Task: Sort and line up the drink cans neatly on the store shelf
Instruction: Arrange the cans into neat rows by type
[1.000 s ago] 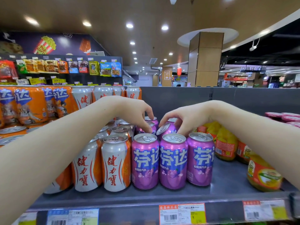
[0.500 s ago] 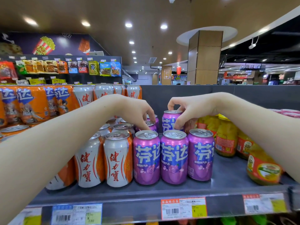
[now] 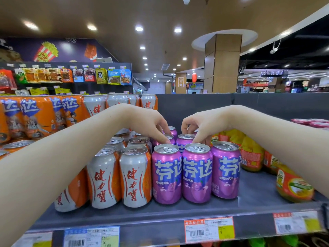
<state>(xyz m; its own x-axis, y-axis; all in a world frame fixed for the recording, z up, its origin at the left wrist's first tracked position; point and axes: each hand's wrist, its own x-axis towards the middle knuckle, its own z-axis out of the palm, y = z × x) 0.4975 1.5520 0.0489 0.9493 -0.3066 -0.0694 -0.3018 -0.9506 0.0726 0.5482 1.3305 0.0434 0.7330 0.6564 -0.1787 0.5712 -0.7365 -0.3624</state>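
Three purple drink cans (image 3: 196, 173) stand side by side at the front of the grey shelf (image 3: 258, 195), with more purple cans in rows behind them. My left hand (image 3: 151, 124) reaches over the white-and-orange cans (image 3: 135, 177) and its fingertips grip the top of the second-row purple can (image 3: 169, 137) on the left. My right hand (image 3: 203, 124) holds the rim of the upright second-row purple can (image 3: 185, 138) behind the middle front can. Both gripped cans are mostly hidden by the front row.
Stacked orange cans (image 3: 35, 116) fill the left side. Yellow fruit jars (image 3: 251, 154) stand right of the purple cans, one jar (image 3: 293, 186) near the front edge. Price tags (image 3: 209, 229) line the shelf lip. A grey back panel (image 3: 195, 104) closes the shelf behind.
My right hand raised a tilted purple can upright, then lowered it into the second row behind the middle front can. My left hand stayed on its can.
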